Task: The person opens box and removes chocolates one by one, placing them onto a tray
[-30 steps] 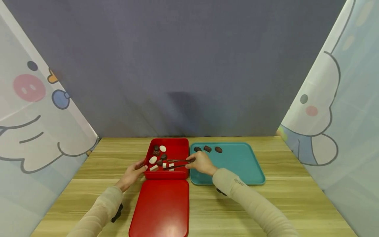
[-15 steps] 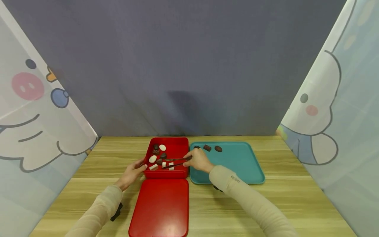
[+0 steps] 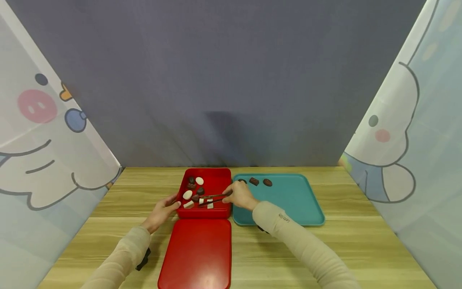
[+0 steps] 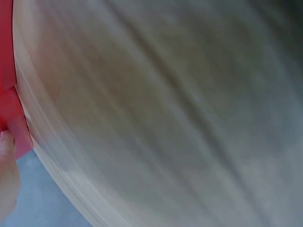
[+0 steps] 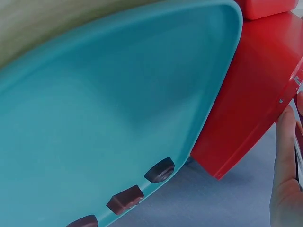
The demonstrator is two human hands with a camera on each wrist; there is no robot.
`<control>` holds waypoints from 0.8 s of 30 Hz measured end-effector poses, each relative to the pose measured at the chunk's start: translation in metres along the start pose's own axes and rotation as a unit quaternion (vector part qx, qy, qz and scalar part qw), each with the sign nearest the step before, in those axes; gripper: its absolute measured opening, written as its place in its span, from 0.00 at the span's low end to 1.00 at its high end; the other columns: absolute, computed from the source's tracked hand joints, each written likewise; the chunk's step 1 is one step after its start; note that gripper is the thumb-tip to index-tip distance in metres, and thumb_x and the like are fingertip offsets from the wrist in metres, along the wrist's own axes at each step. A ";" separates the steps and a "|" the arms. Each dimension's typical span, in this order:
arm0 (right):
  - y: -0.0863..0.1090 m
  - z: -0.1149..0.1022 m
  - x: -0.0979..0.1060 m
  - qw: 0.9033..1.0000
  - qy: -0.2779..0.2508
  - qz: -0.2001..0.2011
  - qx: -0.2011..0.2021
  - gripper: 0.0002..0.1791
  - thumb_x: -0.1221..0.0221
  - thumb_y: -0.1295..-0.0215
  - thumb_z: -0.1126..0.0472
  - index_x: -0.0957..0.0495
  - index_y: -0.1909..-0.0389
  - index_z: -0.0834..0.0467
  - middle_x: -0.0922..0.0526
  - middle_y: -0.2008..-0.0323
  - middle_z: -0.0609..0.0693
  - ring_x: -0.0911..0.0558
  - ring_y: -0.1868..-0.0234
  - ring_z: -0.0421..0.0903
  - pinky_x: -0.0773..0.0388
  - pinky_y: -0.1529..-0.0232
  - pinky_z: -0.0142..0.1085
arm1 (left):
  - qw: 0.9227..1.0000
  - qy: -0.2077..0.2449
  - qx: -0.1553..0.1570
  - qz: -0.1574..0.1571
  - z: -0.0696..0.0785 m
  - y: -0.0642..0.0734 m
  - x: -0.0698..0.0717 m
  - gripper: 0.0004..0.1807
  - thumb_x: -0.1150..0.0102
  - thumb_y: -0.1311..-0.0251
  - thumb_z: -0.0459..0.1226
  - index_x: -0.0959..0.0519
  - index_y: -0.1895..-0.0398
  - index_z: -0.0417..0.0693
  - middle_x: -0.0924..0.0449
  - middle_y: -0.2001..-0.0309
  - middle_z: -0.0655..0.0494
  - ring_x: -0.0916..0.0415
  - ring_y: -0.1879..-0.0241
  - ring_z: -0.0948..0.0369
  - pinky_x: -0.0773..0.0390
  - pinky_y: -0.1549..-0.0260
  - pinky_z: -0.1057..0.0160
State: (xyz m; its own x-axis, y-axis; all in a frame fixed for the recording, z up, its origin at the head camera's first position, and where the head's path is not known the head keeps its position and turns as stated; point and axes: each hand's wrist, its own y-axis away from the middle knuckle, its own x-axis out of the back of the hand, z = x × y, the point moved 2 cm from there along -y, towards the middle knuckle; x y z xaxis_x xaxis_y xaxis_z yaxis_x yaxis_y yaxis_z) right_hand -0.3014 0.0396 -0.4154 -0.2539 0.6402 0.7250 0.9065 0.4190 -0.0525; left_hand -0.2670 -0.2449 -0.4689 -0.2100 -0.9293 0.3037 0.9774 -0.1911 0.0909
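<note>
My left hand (image 3: 160, 214) grips the left side of a red box (image 3: 220, 176), its thumb at the rim near the front corner. My right hand (image 3: 241, 196) holds dark tongs (image 3: 216, 196) low over the box's right part. The two arms of the tongs stand apart, their tips on either side of a small white piece (image 3: 201, 201). Another white block (image 3: 210, 204) shows between the arms. Dark chocolates (image 3: 200, 191) and white egg-shaped pieces (image 3: 187, 195) lie in the left half. In the right wrist view, the right-hand fingers (image 5: 285, 146) are partly cut off by the frame.
A teal tray (image 3: 288, 200) stands right of the box, with a rectangular chocolate (image 3: 254, 181), an oval one (image 3: 267, 182) and a dark one (image 5: 160, 170) along its back edge. A red lid (image 3: 196, 253) lies in front of the box on the wooden table (image 3: 346, 241).
My right hand has moved slightly left, carrying the tongs further over the white pieces. The left hand stays at the box.
</note>
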 end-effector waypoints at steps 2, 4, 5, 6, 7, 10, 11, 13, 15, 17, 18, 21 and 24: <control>0.000 0.000 0.000 1.000 -0.004 -0.001 -0.001 0.11 0.33 0.49 0.62 0.15 0.63 0.58 0.15 0.66 0.50 0.24 0.72 0.41 0.25 0.74 0.30 | 1.000 -0.001 0.000 0.000 0.000 0.000 0.000 0.32 0.54 0.32 0.41 0.49 0.30 0.38 0.48 0.31 0.39 0.46 0.33 0.44 0.39 0.38 0.46; 0.001 0.000 0.001 1.000 -0.009 -0.003 -0.001 0.11 0.34 0.48 0.62 0.15 0.62 0.58 0.15 0.66 0.50 0.23 0.71 0.42 0.25 0.73 0.30 | 1.000 -0.001 0.003 0.002 0.000 0.000 0.000 0.33 0.54 0.33 0.42 0.49 0.30 0.38 0.48 0.31 0.39 0.46 0.33 0.44 0.39 0.38 0.45; 0.001 0.000 0.001 1.000 -0.010 -0.003 -0.003 0.11 0.34 0.48 0.62 0.15 0.62 0.59 0.15 0.66 0.50 0.23 0.71 0.42 0.24 0.73 0.30 | 1.000 -0.003 0.004 0.002 0.000 0.000 0.000 0.33 0.54 0.33 0.42 0.49 0.30 0.38 0.49 0.31 0.38 0.47 0.33 0.44 0.40 0.38 0.45; 0.001 0.000 0.001 1.000 -0.011 -0.003 -0.004 0.11 0.34 0.48 0.62 0.16 0.62 0.59 0.15 0.65 0.50 0.23 0.70 0.42 0.24 0.72 0.30 | 1.000 -0.002 0.005 0.001 0.000 0.000 0.000 0.33 0.54 0.33 0.42 0.50 0.30 0.38 0.49 0.31 0.39 0.47 0.33 0.44 0.40 0.37 0.45; 0.001 0.000 0.001 1.000 -0.011 -0.003 -0.004 0.11 0.34 0.48 0.62 0.16 0.62 0.59 0.15 0.65 0.50 0.23 0.70 0.42 0.24 0.72 0.30 | 1.000 0.000 0.005 0.001 0.000 0.000 0.000 0.33 0.54 0.33 0.42 0.50 0.30 0.38 0.49 0.31 0.38 0.47 0.33 0.44 0.40 0.37 0.45; 0.001 0.000 0.001 1.000 -0.010 0.000 -0.007 0.11 0.34 0.48 0.61 0.16 0.62 0.58 0.15 0.65 0.50 0.23 0.70 0.41 0.24 0.72 0.30 | 1.000 0.000 0.004 -0.001 0.000 0.000 0.000 0.33 0.54 0.32 0.42 0.50 0.30 0.38 0.49 0.31 0.38 0.47 0.33 0.44 0.40 0.37 0.45; 0.001 0.000 0.001 1.000 -0.010 0.002 -0.007 0.11 0.34 0.48 0.61 0.15 0.62 0.58 0.15 0.65 0.50 0.23 0.71 0.41 0.24 0.73 0.30 | 1.000 0.000 0.003 0.000 0.000 0.000 0.000 0.33 0.54 0.32 0.42 0.50 0.30 0.38 0.49 0.31 0.38 0.47 0.33 0.44 0.40 0.38 0.45; 0.002 0.000 0.001 1.000 -0.013 0.005 -0.005 0.11 0.34 0.48 0.61 0.15 0.62 0.58 0.15 0.64 0.50 0.22 0.71 0.41 0.24 0.73 0.30 | 1.000 0.002 0.001 0.001 0.000 0.000 0.000 0.32 0.55 0.32 0.41 0.50 0.30 0.38 0.48 0.31 0.38 0.46 0.34 0.45 0.39 0.38 0.45; 0.002 0.000 0.001 1.000 -0.017 0.007 -0.005 0.11 0.34 0.48 0.61 0.15 0.62 0.58 0.15 0.64 0.51 0.22 0.71 0.40 0.24 0.73 0.29 | 1.000 0.000 0.001 0.001 0.000 0.000 -0.001 0.32 0.55 0.32 0.40 0.50 0.30 0.38 0.48 0.31 0.38 0.46 0.34 0.45 0.39 0.38 0.46; 0.003 0.000 0.001 1.000 -0.020 0.008 -0.001 0.11 0.34 0.48 0.61 0.15 0.62 0.58 0.15 0.64 0.51 0.22 0.71 0.40 0.24 0.74 0.29 | 1.000 0.000 0.003 0.003 0.000 0.000 -0.001 0.31 0.55 0.32 0.40 0.49 0.30 0.38 0.47 0.31 0.39 0.45 0.34 0.45 0.39 0.38 0.45; 0.003 0.001 0.002 1.000 -0.021 0.009 0.001 0.11 0.34 0.48 0.61 0.15 0.62 0.59 0.15 0.65 0.51 0.22 0.72 0.40 0.24 0.74 0.29 | 1.000 0.000 0.005 0.004 0.000 0.000 -0.001 0.31 0.55 0.32 0.40 0.49 0.30 0.38 0.47 0.31 0.39 0.46 0.34 0.45 0.39 0.38 0.45; 0.004 0.001 0.002 1.000 -0.022 0.012 0.006 0.12 0.34 0.48 0.62 0.16 0.62 0.60 0.15 0.65 0.51 0.21 0.71 0.41 0.24 0.73 0.30 | 1.000 -0.003 0.009 0.005 0.000 0.000 -0.001 0.32 0.55 0.32 0.41 0.50 0.30 0.37 0.48 0.31 0.38 0.47 0.33 0.44 0.40 0.37 0.45; 0.005 0.002 0.003 1.000 -0.027 0.015 0.004 0.12 0.34 0.48 0.62 0.16 0.62 0.60 0.15 0.64 0.51 0.21 0.70 0.41 0.24 0.72 0.30 | 1.000 -0.003 0.010 0.004 0.001 0.000 -0.001 0.33 0.55 0.32 0.41 0.50 0.30 0.37 0.49 0.31 0.38 0.48 0.33 0.44 0.41 0.37 0.45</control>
State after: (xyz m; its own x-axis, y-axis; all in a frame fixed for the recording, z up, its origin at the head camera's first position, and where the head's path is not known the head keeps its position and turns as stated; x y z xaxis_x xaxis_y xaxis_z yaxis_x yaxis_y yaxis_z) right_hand -0.2981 0.0454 -0.4149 -0.2449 0.6869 0.6843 0.9114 0.4039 -0.0793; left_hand -0.2666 -0.2440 -0.4686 -0.2029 -0.9289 0.3098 0.9782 -0.1776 0.1080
